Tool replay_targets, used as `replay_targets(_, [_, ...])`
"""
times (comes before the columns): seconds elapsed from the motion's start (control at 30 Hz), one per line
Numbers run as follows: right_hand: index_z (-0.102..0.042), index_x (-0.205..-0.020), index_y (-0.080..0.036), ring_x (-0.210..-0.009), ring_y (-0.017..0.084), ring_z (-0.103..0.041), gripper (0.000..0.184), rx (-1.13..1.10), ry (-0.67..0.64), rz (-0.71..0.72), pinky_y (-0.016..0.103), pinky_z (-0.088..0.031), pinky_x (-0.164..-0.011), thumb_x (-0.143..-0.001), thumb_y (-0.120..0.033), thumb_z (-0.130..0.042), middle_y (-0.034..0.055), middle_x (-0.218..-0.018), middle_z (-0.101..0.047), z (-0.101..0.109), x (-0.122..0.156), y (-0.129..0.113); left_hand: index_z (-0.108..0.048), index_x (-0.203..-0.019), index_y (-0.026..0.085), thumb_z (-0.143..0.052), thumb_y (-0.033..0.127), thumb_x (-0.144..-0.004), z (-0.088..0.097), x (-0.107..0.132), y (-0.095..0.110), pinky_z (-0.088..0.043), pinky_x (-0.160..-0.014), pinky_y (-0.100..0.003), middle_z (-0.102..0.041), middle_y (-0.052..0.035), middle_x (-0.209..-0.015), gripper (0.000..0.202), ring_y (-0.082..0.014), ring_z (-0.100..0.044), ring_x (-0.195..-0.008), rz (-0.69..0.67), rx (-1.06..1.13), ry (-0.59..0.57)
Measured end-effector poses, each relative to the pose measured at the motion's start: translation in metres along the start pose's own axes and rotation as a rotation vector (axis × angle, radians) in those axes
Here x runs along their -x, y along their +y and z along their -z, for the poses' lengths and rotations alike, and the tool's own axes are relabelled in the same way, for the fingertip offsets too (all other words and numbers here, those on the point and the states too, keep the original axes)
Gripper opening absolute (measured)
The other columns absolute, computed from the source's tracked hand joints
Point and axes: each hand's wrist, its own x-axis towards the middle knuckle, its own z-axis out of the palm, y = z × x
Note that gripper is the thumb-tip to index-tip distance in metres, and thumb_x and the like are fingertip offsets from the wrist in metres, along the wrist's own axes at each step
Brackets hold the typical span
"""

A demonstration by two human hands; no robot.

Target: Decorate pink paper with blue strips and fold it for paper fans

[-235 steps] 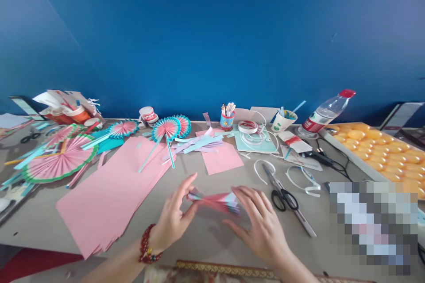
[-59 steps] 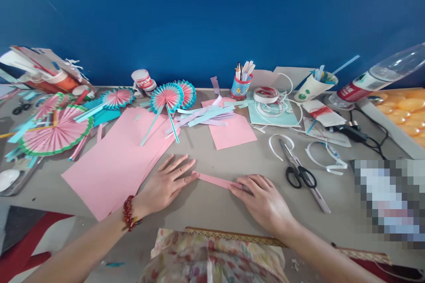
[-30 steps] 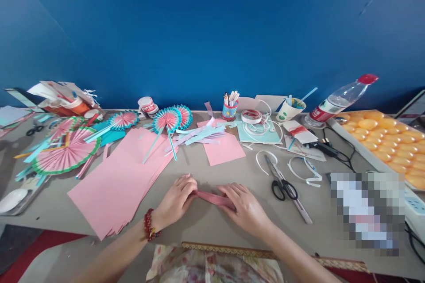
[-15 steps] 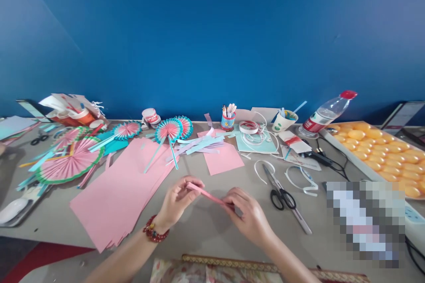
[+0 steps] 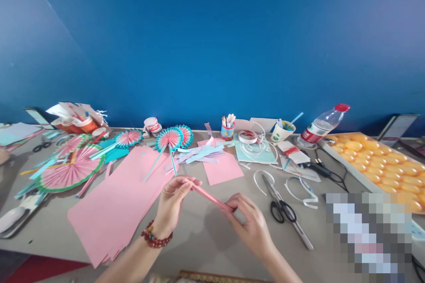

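Between my two hands stretches a narrow folded strip of pink paper (image 5: 209, 194), slanting down to the right above the table. My left hand (image 5: 175, 199), with a red bead bracelet at the wrist, pinches its upper left end between thumb and fingers. The lower right end is gripped by my right hand (image 5: 247, 221). Left of my hands lies a stack of pink paper sheets (image 5: 113, 208). Black-handled scissors (image 5: 280, 205) rest on the table to the right of my right hand.
Pleated paper fans (image 5: 71, 166) lie at the left, and a smaller fan (image 5: 169, 138) sits behind my hands. Pale paper strips (image 5: 201, 152), a pen cup (image 5: 227, 130) and a plastic bottle (image 5: 320, 128) stand or lie along the back. An orange-topped panel (image 5: 375, 159) occupies the right.
The camera view has tilted up slightly, so the tabletop appears lower. Both hands still hold the pink strip, which now shows more of its flat side.
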Motion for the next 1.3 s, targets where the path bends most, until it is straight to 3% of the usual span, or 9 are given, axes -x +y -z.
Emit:
replay_targets(0.1, [-0.054, -0.079, -0.021, -0.068, 0.014, -0.056, 0.012, -0.051, 0.006, -0.016, 0.024, -0.044, -0.064, -0.09, -0.018, -0.054, 0.0006, -0.073, -0.057, 0.001, -0.005, -0.006, -0.071, -0.093, 0.023, -0.074, 0.029, -0.082, -0.003, -0.006, -0.001, -0.051, -0.077, -0.023, -0.072, -0.0013, -0.099, 0.013, -0.0156, -0.069, -0.089, -0.01, 0.058, 0.048])
replay_targets(0.2, [-0.054, -0.075, -0.021, -0.066, 0.013, -0.056, 0.015, -0.108, 0.008, -0.075, 0.022, -0.043, -0.063, -0.09, -0.02, -0.056, -0.0005, -0.071, -0.058, -0.002, -0.009, -0.009, -0.069, -0.105, 0.025, -0.072, 0.034, -0.083, -0.01, -0.005, -0.005, -0.051, -0.077, -0.025, -0.072, -0.0038, -0.101, 0.025, -0.0166, -0.066, -0.089, 0.063, 0.05, -0.044])
replay_targets(0.3, [-0.053, -0.071, -0.021, -0.061, 0.012, -0.054, 0.019, -0.173, 0.028, -0.156, 0.021, -0.041, -0.059, -0.089, -0.025, -0.057, -0.0019, -0.067, -0.057, -0.007, -0.011, -0.007, -0.072, -0.091, 0.018, -0.073, 0.035, -0.081, -0.019, 0.001, -0.013, -0.05, -0.074, -0.026, -0.071, -0.0043, -0.084, 0.02, -0.0161, -0.063, -0.078, 0.127, -0.109, -0.189])
replay_targets(0.4, [-0.053, -0.07, -0.02, -0.06, 0.012, -0.052, 0.022, -0.223, 0.02, -0.235, 0.021, -0.04, -0.058, -0.089, -0.03, -0.057, -0.0021, -0.065, -0.056, -0.013, -0.009, -0.004, -0.07, -0.078, 0.015, -0.069, 0.037, -0.084, -0.024, 0.007, -0.021, -0.048, -0.071, -0.025, -0.067, -0.0027, -0.072, 0.022, -0.0143, -0.059, -0.07, 0.111, -0.236, -0.209])
replay_targets(0.73, [-0.057, -0.072, -0.019, -0.058, 0.011, -0.053, 0.027, -0.247, 0.013, -0.378, 0.021, -0.041, -0.056, -0.09, -0.038, -0.057, -0.0019, -0.063, -0.057, -0.028, 0.005, 0.002, -0.065, -0.09, 0.017, -0.063, 0.042, -0.087, -0.03, 0.015, -0.035, -0.051, -0.076, -0.027, -0.069, -0.0042, -0.084, 0.025, -0.0179, -0.063, -0.08, 0.175, -0.346, -0.268])
replay_targets(0.87, [-0.061, -0.087, -0.02, -0.069, 0.014, -0.059, 0.015, 0.021, 0.021, -0.27, 0.024, -0.046, -0.066, -0.092, -0.032, -0.055, 0.0018, -0.078, -0.063, -0.003, 0.025, 0.016, -0.064, -0.094, 0.017, -0.061, 0.043, -0.089, -0.021, 0.013, -0.044, -0.052, -0.075, -0.027, -0.069, -0.0041, -0.084, 0.027, -0.0181, -0.064, -0.079, 0.178, -0.388, -0.236])
replay_targets(1.03, [-0.06, -0.101, -0.021, -0.085, 0.024, -0.061, 0.025, 0.686, 0.299, -0.346, 0.035, -0.047, -0.077, -0.094, -0.043, -0.05, 0.0099, -0.096, -0.065, 0.062, 0.072, 0.055, -0.061, -0.095, 0.017, -0.063, 0.044, -0.088, -0.019, 0.009, -0.046, -0.052, -0.073, -0.027, -0.069, -0.0039, -0.082, 0.028, -0.0165, -0.063, -0.075, 0.252, -0.311, -0.256])
replay_targets(1.17, [-0.057, -0.1, -0.019, -0.084, 0.029, -0.061, 0.039, 0.957, 0.158, -0.372, 0.041, -0.046, -0.079, -0.094, -0.055, -0.042, 0.011, -0.089, -0.066, 0.091, 0.092, 0.076, -0.059, -0.093, 0.017, -0.063, 0.043, -0.087, -0.026, 0.009, -0.04, -0.051, -0.068, -0.026, -0.069, -0.0047, -0.083, 0.027, -0.0157, -0.062, -0.073, 0.285, -0.225, -0.317])
replay_targets(1.3, [-0.056, -0.097, -0.019, -0.082, 0.03, -0.061, 0.046, 1.049, 0.071, -0.405, 0.04, -0.046, -0.075, -0.092, -0.061, -0.039, 0.0121, -0.09, -0.064, 0.095, 0.082, 0.081, -0.058, -0.097, 0.016, -0.062, 0.04, -0.089, -0.027, 0.009, -0.035, -0.051, -0.065, -0.027, -0.068, -0.005, -0.082, 0.026, -0.015, -0.062, -0.071, 0.248, -0.207, -0.326])
